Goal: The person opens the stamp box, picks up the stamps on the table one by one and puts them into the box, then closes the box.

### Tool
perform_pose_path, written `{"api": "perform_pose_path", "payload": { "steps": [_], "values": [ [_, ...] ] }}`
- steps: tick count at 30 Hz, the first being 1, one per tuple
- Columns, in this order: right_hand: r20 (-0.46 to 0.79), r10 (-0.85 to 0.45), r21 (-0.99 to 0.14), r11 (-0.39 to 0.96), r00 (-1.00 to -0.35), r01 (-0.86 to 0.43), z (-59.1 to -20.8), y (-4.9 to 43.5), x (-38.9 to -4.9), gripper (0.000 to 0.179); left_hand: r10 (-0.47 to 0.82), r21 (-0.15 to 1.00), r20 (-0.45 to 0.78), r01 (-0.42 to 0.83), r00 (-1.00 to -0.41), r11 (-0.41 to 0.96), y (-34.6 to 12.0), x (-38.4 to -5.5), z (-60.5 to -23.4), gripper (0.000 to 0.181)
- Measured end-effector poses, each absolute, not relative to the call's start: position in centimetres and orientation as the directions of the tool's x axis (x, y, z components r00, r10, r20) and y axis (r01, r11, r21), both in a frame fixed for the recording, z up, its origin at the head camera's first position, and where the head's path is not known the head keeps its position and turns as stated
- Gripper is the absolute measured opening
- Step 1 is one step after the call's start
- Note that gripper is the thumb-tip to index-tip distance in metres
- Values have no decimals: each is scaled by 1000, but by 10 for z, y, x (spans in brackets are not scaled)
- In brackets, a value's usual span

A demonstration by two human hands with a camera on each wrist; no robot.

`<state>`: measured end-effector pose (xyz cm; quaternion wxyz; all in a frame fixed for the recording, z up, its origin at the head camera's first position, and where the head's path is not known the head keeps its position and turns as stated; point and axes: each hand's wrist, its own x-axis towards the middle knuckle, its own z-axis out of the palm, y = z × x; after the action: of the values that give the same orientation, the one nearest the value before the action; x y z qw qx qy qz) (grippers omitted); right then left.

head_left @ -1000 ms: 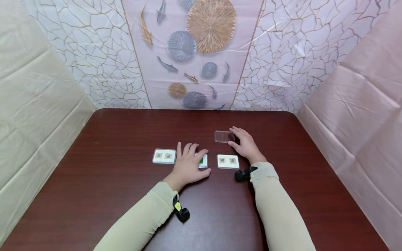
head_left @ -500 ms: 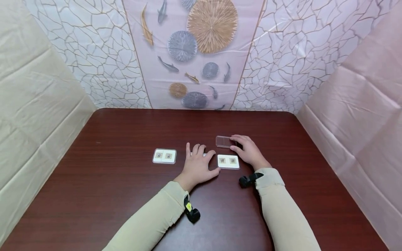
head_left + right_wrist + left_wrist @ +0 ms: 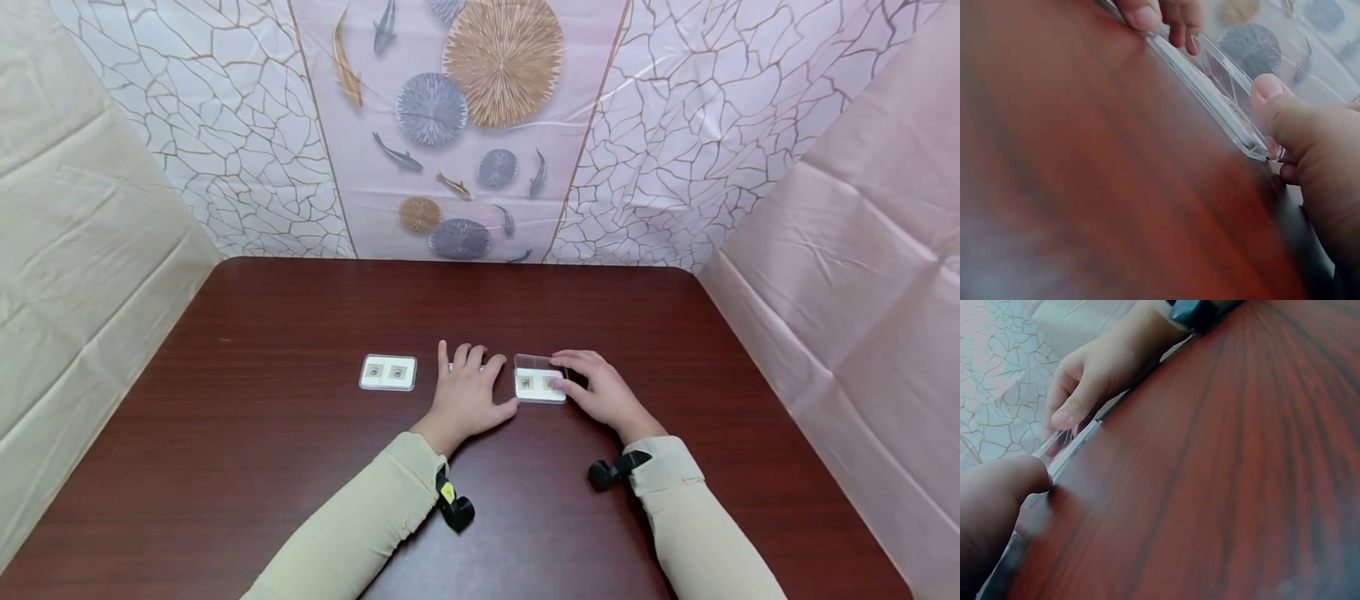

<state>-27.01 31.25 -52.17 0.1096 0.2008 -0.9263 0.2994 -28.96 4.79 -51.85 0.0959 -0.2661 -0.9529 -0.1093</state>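
My right hand (image 3: 603, 396) pinches a clear plastic lid (image 3: 532, 362) by its right end, thumb in front and fingers behind. In the right wrist view the lid (image 3: 1225, 70) leans at a tilt over the back of a flat clear-edged case (image 3: 1200, 97) on the table. That case (image 3: 527, 393) holds a white card with two small printed squares. My left hand (image 3: 463, 404) lies spread over a middle case (image 3: 452, 367), which it mostly hides. Its thumb (image 3: 1025, 472) reaches the left front corner of the right-hand case.
A similar case (image 3: 387, 372) with a white card and two small pictures lies to the left. The dark red wooden table (image 3: 225, 467) ends at a patterned cloth backdrop (image 3: 420, 158). Black cameras (image 3: 456, 508) are strapped to both wrists.
My right hand has brought the lid toward me, from behind the right-hand case to over its back part. The left hand has shifted right, covering the middle case, thumb now at the right-hand case.
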Motion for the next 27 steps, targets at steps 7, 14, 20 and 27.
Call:
{"api": "perform_pose_path", "payload": {
  "steps": [7, 14, 20, 27],
  "values": [
    [371, -336, -500, 714, -866, -491, -525, 310, -254, 40, 513, 156, 232, 552, -827, 819, 48, -289, -521, 68],
    [387, -356, -472, 716, -851, -514, -523, 310, -254, 45, 535, 159, 261, 582, -804, 797, 49, -290, -520, 58],
    [365, -352, -470, 729, -862, -497, -521, 310, -254, 47, 546, 163, 244, 589, -802, 792, 53, -290, -521, 53],
    [354, -330, -479, 740, -875, -472, -521, 311, -254, 47, 546, 174, 251, 592, -799, 787, 56, -290, -520, 55]
  ]
}}
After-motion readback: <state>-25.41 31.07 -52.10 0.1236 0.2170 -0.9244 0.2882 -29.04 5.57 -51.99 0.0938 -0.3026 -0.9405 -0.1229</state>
